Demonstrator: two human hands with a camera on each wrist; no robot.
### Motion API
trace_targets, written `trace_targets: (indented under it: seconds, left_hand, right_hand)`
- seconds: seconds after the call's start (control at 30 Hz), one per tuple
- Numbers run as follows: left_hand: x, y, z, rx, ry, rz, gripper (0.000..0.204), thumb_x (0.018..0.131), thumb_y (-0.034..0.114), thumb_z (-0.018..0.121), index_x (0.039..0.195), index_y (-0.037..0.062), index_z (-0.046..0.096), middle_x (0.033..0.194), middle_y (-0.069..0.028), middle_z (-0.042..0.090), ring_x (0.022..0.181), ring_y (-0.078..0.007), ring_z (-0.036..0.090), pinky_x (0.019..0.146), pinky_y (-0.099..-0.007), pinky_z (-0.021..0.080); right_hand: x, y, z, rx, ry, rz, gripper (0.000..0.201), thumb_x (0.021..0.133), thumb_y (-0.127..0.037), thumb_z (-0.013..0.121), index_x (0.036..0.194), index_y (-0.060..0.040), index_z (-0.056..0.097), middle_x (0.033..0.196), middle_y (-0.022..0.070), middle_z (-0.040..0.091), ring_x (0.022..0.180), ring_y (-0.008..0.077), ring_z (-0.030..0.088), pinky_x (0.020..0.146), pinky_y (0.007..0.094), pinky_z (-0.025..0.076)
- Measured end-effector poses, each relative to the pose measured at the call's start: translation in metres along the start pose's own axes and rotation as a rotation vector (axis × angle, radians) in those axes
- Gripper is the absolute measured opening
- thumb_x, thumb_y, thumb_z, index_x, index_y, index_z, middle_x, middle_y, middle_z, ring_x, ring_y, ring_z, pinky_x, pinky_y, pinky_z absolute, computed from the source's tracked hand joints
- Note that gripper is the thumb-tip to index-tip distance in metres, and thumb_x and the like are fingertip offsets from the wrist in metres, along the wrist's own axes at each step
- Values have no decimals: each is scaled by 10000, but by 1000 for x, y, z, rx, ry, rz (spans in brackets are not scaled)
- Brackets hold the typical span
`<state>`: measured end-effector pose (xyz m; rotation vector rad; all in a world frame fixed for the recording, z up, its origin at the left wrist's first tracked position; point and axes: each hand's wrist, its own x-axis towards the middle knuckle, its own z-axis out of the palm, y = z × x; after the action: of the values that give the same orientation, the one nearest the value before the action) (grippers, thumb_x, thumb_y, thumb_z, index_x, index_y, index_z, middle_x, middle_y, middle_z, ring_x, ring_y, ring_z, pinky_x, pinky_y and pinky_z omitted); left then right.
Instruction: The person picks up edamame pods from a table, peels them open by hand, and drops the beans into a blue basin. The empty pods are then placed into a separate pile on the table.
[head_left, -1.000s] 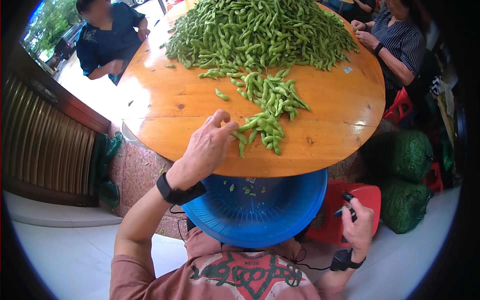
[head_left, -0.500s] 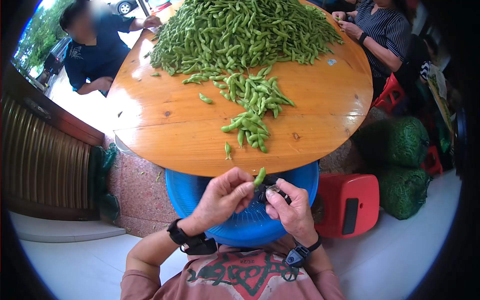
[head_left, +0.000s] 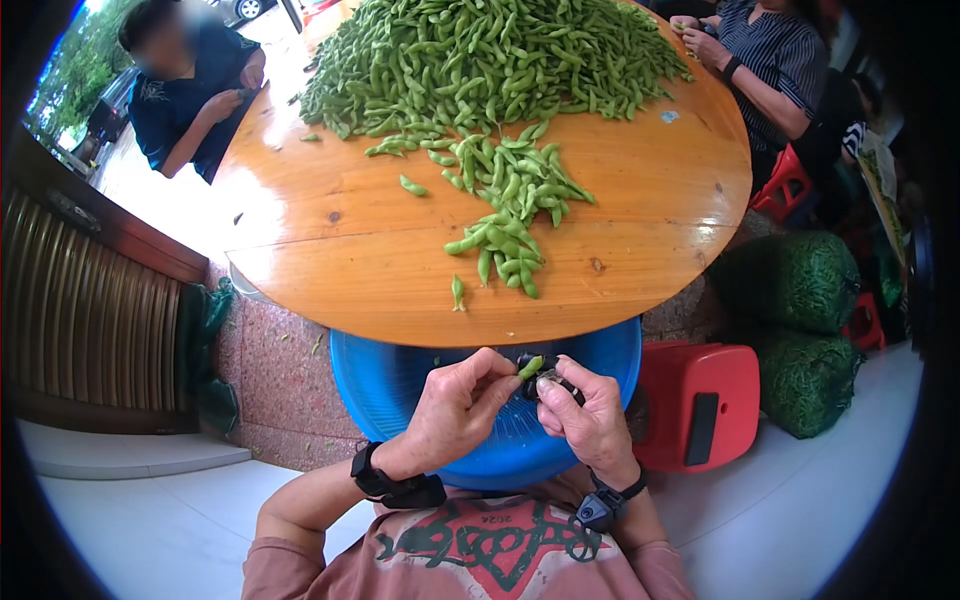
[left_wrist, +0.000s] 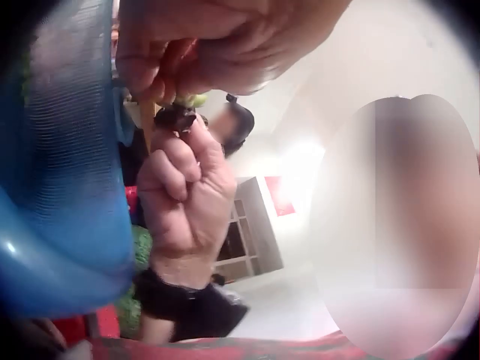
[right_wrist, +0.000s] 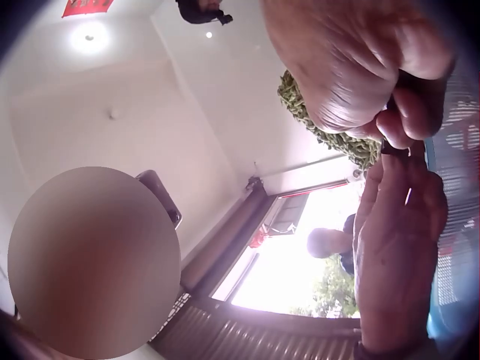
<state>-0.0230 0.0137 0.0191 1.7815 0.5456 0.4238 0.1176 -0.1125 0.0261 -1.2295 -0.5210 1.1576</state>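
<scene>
Over the blue basin [head_left: 375,425], my left hand [head_left: 455,405] pinches one green soybean pod [head_left: 532,366] between thumb and fingertips. My right hand [head_left: 590,415] grips a small black hand tool [head_left: 527,390] with its fingers curled round it; its exact kind cannot be told. The pod lies right at the tool's head. In the left wrist view the tool [left_wrist: 176,118] shows dark in the right hand [left_wrist: 191,187], close under the left fingertips. On the wooden table [head_left: 380,275], a small pile of pods [head_left: 510,255] and one single pod [head_left: 458,292] lie near the front edge.
A large heap of pods [head_left: 490,70] covers the table's far side. People sit at the far left [head_left: 185,95] and far right [head_left: 775,75]. A red stool [head_left: 735,400] stands right of the basin, with green net sacks [head_left: 800,385] beyond it.
The left hand has come from the pod pile back over the basin with one pod. The right hand has swung in with the tool from the right, and the pod is now at its head.
</scene>
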Motion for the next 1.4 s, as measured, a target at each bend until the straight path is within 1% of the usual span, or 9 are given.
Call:
trace_targets:
  seconds: [0.1,0.23,0.37,0.47,0.67,0.8,0.87,0.97,1.4]
  left_hand:
    - [2,0,-7,-663,-212,-347,85,1014,108,611,995,28,591,773,-32,599,641,-82,543,520,-222,404]
    - [1,-9,-5,-1235,-424,-487,107,1031,165,586,1006,62,579,783,-54,600,618,-136,566,492,-237,406]
    - [6,-9,-2,-1038,-404,-429,152,1011,173,625,1012,29,579,820,-48,620,659,-141,585,521,-253,429]
    - [9,-5,4,-416,-266,-362,196,997,186,654,1037,10,576,848,-46,650,696,-113,611,562,-254,472]
    - [9,3,2,146,-292,22,202,1048,145,551,1137,-27,606,794,-79,693,738,-117,669,650,-310,544]
    - [9,-2,-5,85,-379,-10,273,1068,132,476,1262,-22,590,789,-90,691,700,-120,653,636,-313,542]
    - [9,2,-5,-138,-425,-372,342,1078,157,459,1354,-20,554,801,-80,676,729,-114,636,663,-306,538]
    - [2,-21,8,-530,-337,-418,379,1083,171,439,1396,-26,525,852,-61,655,766,-99,605,707,-285,526]
    - [9,-24,39,-866,-24,-558,379,948,48,425,1250,-42,635,895,3,604,759,-59,542,683,-224,475]
  right_hand:
    - [-2,1,-8,31,-25,14,91,1003,-80,580,955,-5,599,701,-37,462,557,28,431,484,203,332]
    - [-3,-2,-21,414,-183,187,149,1002,-72,563,1094,14,643,732,-45,490,550,20,390,476,195,290]
    - [-5,-3,-21,224,-124,174,113,983,-68,585,1035,15,641,735,-25,504,582,42,443,491,224,347]
    - [-6,5,-12,-497,-91,-187,79,928,-48,613,931,30,606,754,77,528,646,156,544,588,313,452]
    - [-10,8,-18,-538,-17,-187,80,915,-41,614,910,38,604,752,89,534,647,170,551,582,321,445]
    - [-11,14,-19,-617,13,-214,60,885,-21,623,897,34,605,769,126,554,654,253,577,588,357,458]
    - [-10,18,-12,-698,55,-299,52,874,-10,627,894,31,602,780,140,561,659,292,586,590,371,463]
    - [-9,27,-5,-864,149,-447,89,846,35,642,915,14,588,834,162,566,725,371,616,623,420,497]
    - [-2,41,10,-1081,260,-585,124,858,56,630,968,24,584,954,165,536,758,374,633,625,438,532]
